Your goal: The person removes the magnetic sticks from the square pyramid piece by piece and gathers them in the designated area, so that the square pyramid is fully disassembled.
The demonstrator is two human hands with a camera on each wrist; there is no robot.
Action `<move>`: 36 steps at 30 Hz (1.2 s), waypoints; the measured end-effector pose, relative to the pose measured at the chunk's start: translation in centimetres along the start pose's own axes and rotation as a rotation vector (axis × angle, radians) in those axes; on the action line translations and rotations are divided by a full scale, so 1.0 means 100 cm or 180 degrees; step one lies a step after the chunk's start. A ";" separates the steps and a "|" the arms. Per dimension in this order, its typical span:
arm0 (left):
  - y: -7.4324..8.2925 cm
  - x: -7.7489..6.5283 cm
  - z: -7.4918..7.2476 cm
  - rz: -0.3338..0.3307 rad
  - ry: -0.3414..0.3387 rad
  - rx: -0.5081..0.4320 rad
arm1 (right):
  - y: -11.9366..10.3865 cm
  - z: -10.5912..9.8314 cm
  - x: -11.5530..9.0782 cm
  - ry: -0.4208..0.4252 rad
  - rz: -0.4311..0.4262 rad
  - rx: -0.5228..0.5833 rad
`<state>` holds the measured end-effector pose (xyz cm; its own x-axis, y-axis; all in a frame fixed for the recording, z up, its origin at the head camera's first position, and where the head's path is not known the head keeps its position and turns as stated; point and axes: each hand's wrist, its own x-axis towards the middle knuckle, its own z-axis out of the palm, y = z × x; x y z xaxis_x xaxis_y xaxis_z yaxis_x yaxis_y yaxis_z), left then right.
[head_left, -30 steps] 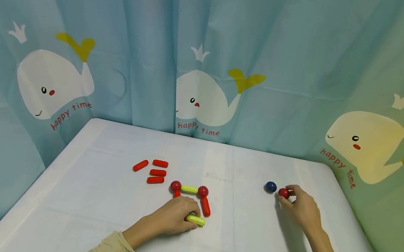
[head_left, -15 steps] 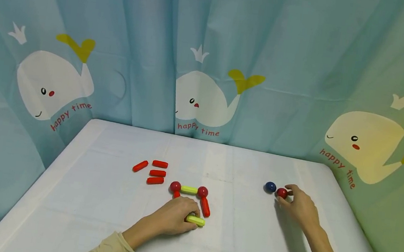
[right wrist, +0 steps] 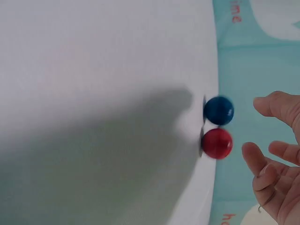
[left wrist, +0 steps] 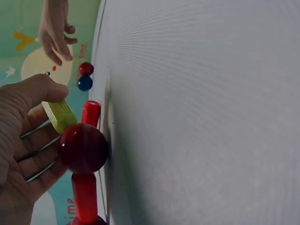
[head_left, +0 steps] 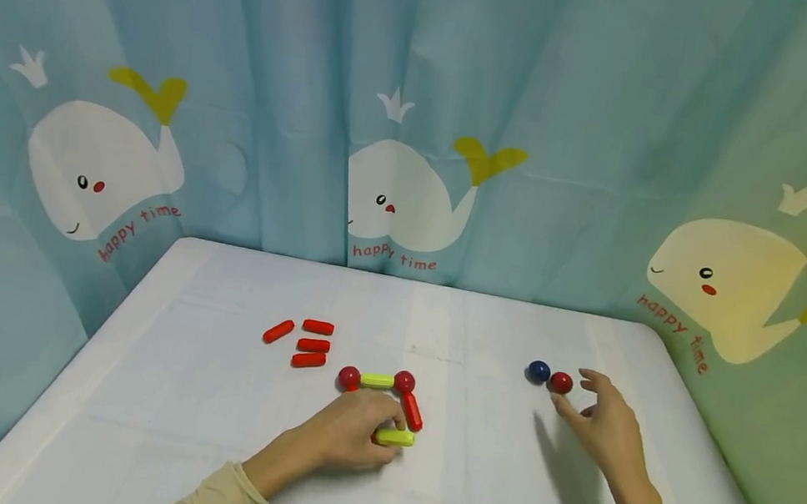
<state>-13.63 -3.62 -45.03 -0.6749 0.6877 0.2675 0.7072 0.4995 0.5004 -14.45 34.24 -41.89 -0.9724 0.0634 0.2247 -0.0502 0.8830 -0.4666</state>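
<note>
My left hand [head_left: 355, 431] pinches a yellow-green stick [head_left: 394, 437] between thumb and fingers. In the left wrist view one end of this stick [left wrist: 60, 115] meets a dark red ball [left wrist: 83, 149]. A red stick [left wrist: 85, 197] leads from that ball to another red ball. Beyond the hand a yellow-green stick [head_left: 377, 381] spans two red balls, and a red stick [head_left: 412, 411] runs nearer from the right ball [head_left: 404, 382]. My right hand [head_left: 604, 432] holds nothing, fingers spread, apart from a red ball [head_left: 561, 382] that sits beside a blue ball [head_left: 538, 372].
Several loose red sticks [head_left: 312, 345] lie on the white table [head_left: 219, 397], left of and behind the joined pieces. A blue curtain [head_left: 278, 102] with printed whales hangs behind the table and at its sides.
The red ball has moved left until it sits beside the blue ball. My right hand has let go of it and drawn back slightly. My left hand has barely moved.
</note>
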 end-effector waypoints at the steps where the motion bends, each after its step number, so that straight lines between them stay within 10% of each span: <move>1: 0.001 0.000 -0.001 0.0022 0.0033 -0.0020 | -0.004 0.000 -0.002 -0.0013 -0.0010 0.0040; 13: 0.012 0.010 0.006 0.0565 0.0049 -0.0088 | -0.039 0.014 -0.022 -0.0205 -0.0237 0.0318; 23: 0.012 0.010 0.010 0.1128 0.0679 0.0294 | -0.067 0.030 -0.033 -0.0255 -0.0529 0.0326; 29: 0.002 -0.007 0.009 0.0985 0.0793 0.0153 | -0.094 0.045 -0.038 -0.0675 -0.1156 0.0533; 36: -0.003 -0.017 0.007 0.0613 0.0422 -0.0791 | -0.123 0.068 -0.037 -0.1308 -0.1727 0.0623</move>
<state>-12.53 -4.59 -46.16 -0.5670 0.6742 0.4733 0.7624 0.2121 0.6114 -11.76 19.99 -42.83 -0.8039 -0.5766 0.1461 -0.5547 0.6380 -0.5341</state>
